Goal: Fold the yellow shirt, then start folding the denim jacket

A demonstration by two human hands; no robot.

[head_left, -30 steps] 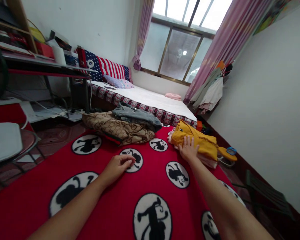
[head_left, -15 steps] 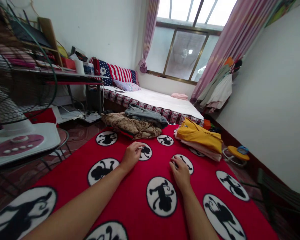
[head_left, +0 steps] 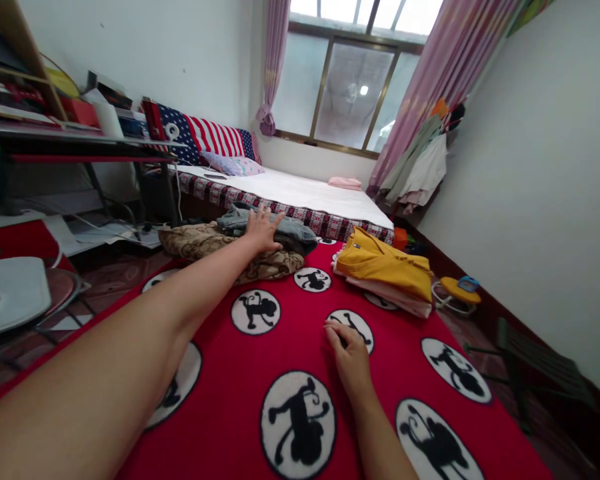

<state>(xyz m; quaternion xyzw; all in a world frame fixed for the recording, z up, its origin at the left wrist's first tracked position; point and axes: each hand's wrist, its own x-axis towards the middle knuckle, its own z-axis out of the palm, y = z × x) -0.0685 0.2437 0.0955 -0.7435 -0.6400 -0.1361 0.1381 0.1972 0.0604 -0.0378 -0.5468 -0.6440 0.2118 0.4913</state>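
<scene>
My left hand (head_left: 263,230) is stretched forward with its fingers spread over a folded pair of blue-grey jeans (head_left: 300,230). Whether the palm presses on the cloth I cannot tell. Beneath the jeans lies a bulky brown patterned garment (head_left: 195,241), partly hidden by my left forearm. My right hand (head_left: 351,360) is low over the red blanket (head_left: 360,427) with black monkey figures in white circles. Its fingers are loosely bent, a gap shows beside the thumb, and nothing is visible in it. Beyond it to the right sits a folded yellow garment (head_left: 385,263) on top of pale pink cloth (head_left: 395,297).
Past the clothes is a bed (head_left: 290,187) with a white sheet, below a window. A cluttered desk (head_left: 90,150) and a white fan base (head_left: 15,290) stand on the left. To the right are a yellow stool (head_left: 460,290) and a dark green folding chair (head_left: 535,367).
My left hand has moved forward from above the blanket to the jeans, and its fingers have spread. My right hand stays nearly in place. The view has shifted slightly to the right.
</scene>
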